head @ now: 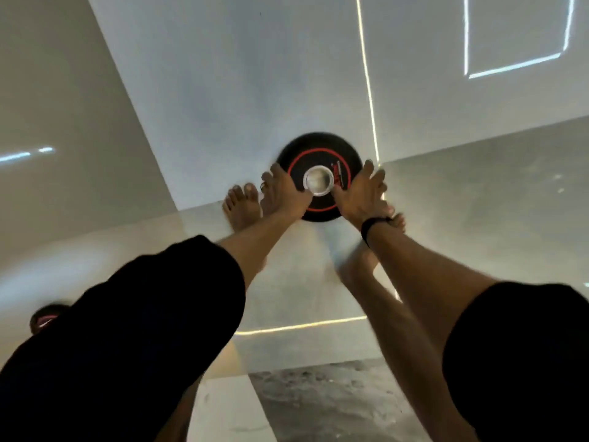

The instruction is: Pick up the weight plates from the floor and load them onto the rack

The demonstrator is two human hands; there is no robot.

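Note:
A black weight plate (318, 151) with a red ring and a metal centre hole lies flat on the pale floor between my bare feet. My left hand (282, 194) grips its left edge, fingers curled over the rim. My right hand (361, 194), with a dark band on the wrist, holds the right edge, thumb near the centre hole. The view is blurred by motion. No rack shows in the head view.
My left foot (240, 207) stands just left of the plate, my right foot (396, 220) just behind my right wrist. A second dark plate with a red ring (46, 319) peeks out at the far left, behind my black shorts. Large pale floor tiles (223, 90) surround everything.

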